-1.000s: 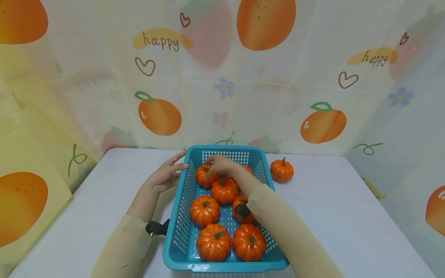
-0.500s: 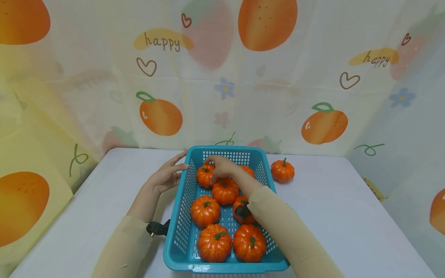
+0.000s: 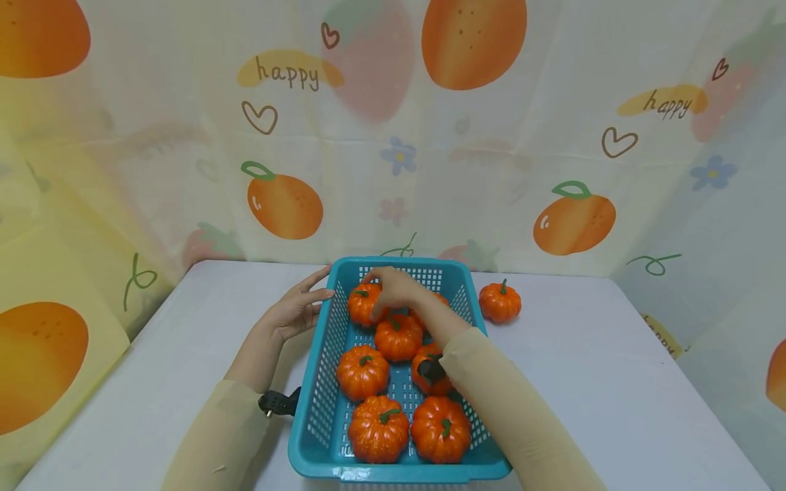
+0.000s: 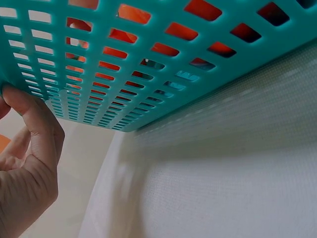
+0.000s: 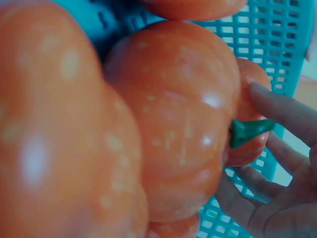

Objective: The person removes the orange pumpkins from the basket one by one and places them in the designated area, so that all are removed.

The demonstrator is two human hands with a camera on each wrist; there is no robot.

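Note:
A blue-green plastic basket (image 3: 297, 423) on the white table holds several shiny orange pumpkins with green stems. Reaching in from the right, my right hand (image 3: 398, 290) grips a small pumpkin (image 3: 362, 305) in the back left corner. In the right wrist view, thumb and fingers (image 5: 285, 111) stand around that pumpkin (image 5: 251, 82), partly hidden behind a nearer pumpkin (image 5: 178, 119). My left hand (image 3: 296, 310) stays outside, its extended fingertips touching the basket's left rim. The left wrist view shows those fingers (image 4: 42, 121) against the perforated wall.
One more pumpkin (image 3: 500, 303) sits on the table (image 3: 589, 382) just right of the basket. Inside, two pumpkins (image 3: 378, 429) fill the front end, with others in the middle. Behind the table hangs a fruit-patterned cloth (image 3: 467, 191).
My right hand has closed its fingers around the back left pumpkin, and the pumpkin has shifted slightly upward in the head view. My left hand keeps its place at the rim.

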